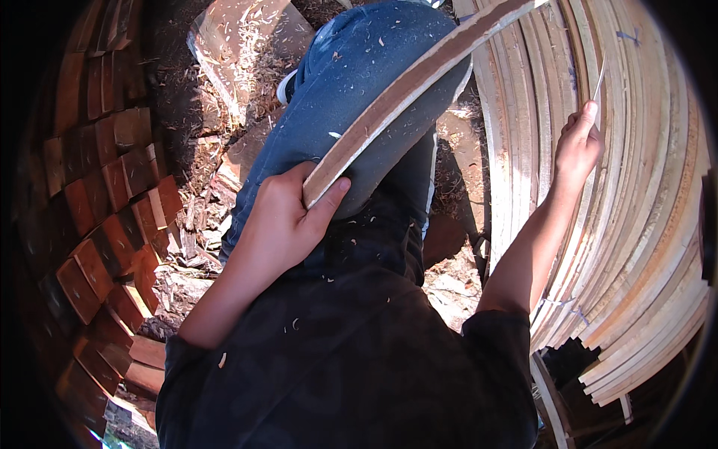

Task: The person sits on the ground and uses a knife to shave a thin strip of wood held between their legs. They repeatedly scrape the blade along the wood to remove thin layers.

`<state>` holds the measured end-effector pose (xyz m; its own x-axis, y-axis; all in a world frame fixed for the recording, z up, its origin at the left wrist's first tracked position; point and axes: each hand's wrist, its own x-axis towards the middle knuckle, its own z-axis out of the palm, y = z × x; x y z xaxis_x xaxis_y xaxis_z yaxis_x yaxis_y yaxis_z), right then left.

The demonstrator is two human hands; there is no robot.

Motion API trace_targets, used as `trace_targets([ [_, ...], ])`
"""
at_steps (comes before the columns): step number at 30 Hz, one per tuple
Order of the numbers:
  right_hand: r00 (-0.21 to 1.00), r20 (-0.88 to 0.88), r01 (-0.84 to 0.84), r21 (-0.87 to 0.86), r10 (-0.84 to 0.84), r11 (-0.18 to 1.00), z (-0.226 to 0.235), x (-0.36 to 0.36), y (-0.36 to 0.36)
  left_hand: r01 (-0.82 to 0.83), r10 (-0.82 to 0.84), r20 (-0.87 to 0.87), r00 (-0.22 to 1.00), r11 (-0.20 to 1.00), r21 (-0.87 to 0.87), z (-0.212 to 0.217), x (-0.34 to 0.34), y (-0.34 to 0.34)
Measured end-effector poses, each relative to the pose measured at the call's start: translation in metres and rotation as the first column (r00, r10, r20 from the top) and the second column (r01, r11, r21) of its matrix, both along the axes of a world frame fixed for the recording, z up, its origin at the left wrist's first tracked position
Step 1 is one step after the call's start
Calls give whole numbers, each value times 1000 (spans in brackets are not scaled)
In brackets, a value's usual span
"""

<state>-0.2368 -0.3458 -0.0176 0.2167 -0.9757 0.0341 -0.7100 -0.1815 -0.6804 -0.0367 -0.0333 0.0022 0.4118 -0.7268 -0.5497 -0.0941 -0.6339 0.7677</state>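
Observation:
My left hand [288, 217] is closed around the near end of a long wooden strip [404, 90], thumb on one edge. The strip has a brown face and pale edges. It slants up to the right across my jeans-covered leg [359, 52], and its far end passes out at the top edge. Off to the right, my right hand [579, 142] is closed, thumb uppermost, on what looks like a knife [600, 78]. Only a thin, pale, pointed blade shows above the fist, seen almost edge-on; any handle is hidden. The blade is apart from the strip, in front of stacked pale strips.
A large stack of long pale wooden strips [643, 194] fills the right side, with a few ties around bundles. Reddish-brown wooden blocks [97, 262] are piled along the left. Shavings and chips [198, 217] cover the ground, and a flat board [250, 45] lies at the far left.

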Motion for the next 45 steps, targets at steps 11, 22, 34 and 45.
trace_targets([
  [11, 784, -397, -595, -262, 477, 760, 12, 68, 78, -42, 41, -17, 999, 997, -67, -2, -1, -4],
  [22, 915, -269, -357, -192, 301, 914, 14, 61, 41, 9, -11, -31, 999, 998, -62, -1, 1, -6],
  [34, 843, -445, -440, -249, 302, 862, 37, 81, 14, -15, 14, -73, 997, 1000, -12, 3, -1, -4],
  [45, 864, 501, -372, 565, 53, 737, -51, 40, 179, 6, -6, -145, 989, 1000, 4, 10, 5, -4],
])
